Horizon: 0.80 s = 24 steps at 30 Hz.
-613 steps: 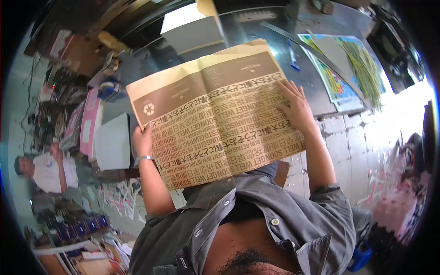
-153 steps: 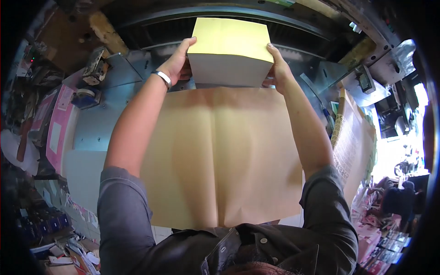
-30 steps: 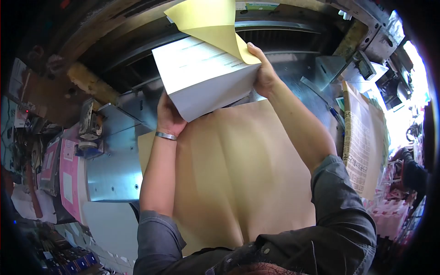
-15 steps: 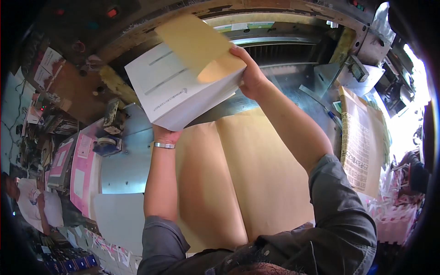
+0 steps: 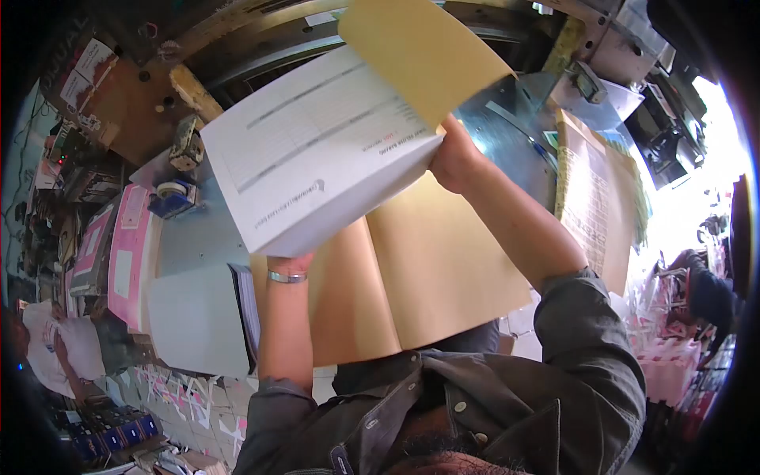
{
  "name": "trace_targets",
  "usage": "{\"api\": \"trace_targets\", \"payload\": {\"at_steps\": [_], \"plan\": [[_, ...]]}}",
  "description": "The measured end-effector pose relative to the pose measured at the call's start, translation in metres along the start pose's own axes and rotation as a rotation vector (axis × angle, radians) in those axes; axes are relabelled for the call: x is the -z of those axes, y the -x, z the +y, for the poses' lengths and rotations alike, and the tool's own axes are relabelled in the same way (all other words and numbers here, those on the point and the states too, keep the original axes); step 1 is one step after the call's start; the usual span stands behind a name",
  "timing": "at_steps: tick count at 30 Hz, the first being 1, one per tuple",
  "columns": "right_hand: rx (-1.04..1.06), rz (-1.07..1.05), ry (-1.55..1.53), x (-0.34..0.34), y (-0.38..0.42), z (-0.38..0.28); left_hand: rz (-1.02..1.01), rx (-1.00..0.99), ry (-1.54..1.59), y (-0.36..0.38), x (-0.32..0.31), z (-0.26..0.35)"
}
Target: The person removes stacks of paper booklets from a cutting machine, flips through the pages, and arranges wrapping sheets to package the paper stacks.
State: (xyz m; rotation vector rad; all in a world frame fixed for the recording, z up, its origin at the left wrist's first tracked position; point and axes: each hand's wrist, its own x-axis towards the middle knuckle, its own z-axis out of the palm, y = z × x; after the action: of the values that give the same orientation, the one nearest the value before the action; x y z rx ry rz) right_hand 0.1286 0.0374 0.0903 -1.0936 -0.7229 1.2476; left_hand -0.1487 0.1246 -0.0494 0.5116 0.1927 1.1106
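Note:
A thick stack of printed white sheets [image 5: 317, 142] is held up in front of me, tilted. My left hand [image 5: 290, 264] grips its lower left corner from beneath, with the fingers hidden under the paper. At the right edge my right hand [image 5: 459, 158] is closed on the stack, its fingertips mostly behind it. A brown cover sheet [image 5: 427, 55] stands folded up over the stack's upper right part. Below the stack, a large creased sheet of brown paper [image 5: 451, 261] lies on the metal table [image 5: 198, 245].
Left are a tape dispenser [image 5: 172, 199], pink-and-white folders [image 5: 128, 253] and a pale board [image 5: 198, 317]. Right, a printed paper bundle [image 5: 590, 198] and a blue-handled tool [image 5: 542, 150]. One person [image 5: 59, 348] is at far left, another [image 5: 708, 293] at far right.
The stack has come closer and swung more face-on, showing more print. Its brown cover has moved up and right, and the camera view has shifted.

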Motion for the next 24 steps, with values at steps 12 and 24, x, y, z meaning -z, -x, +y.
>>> {"api": "trace_targets", "payload": {"at_steps": [12, 24], "plan": [[-0.144, -0.011, -0.246, 0.094, 0.135, 0.04, -0.502, 0.14, 0.417, 0.132, -0.027, -0.076], [0.016, 0.056, -0.292, 0.179, 0.264, 0.078, -0.198, 0.442, 0.089, 0.195, -0.046, -0.141]]}}
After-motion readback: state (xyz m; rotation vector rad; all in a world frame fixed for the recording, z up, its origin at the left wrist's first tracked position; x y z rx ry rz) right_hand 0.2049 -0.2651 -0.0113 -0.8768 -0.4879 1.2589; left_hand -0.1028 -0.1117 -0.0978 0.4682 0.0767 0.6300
